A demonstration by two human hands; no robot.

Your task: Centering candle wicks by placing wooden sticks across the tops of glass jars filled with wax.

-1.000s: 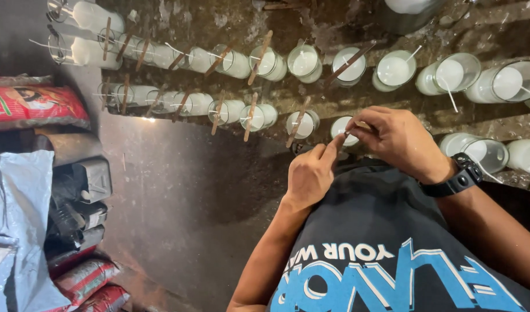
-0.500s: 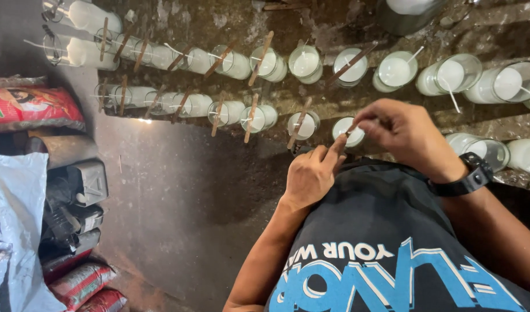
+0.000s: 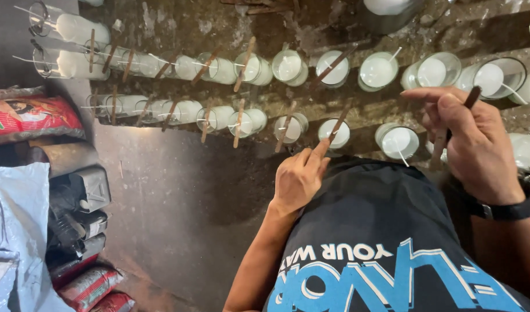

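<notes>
Looking down at two rows of glass jars filled w/ white wax, most w/ a wooden stick laid across the rim. I've got my left hand (image 3: 298,179) loosely curled, index finger out, tip touching the stick on the wax jar (image 3: 334,133) just above it in the near row. My right hand (image 3: 472,141) is up to the right, pinching a thin wooden stick (image 3: 472,97) between thumb and fingers, held over the near row beside a jar w/ a bare wick (image 3: 397,142). Black wristband (image 3: 502,208) on that wrist. Red sacks (image 3: 28,115) lie far left, well apart.
</notes>
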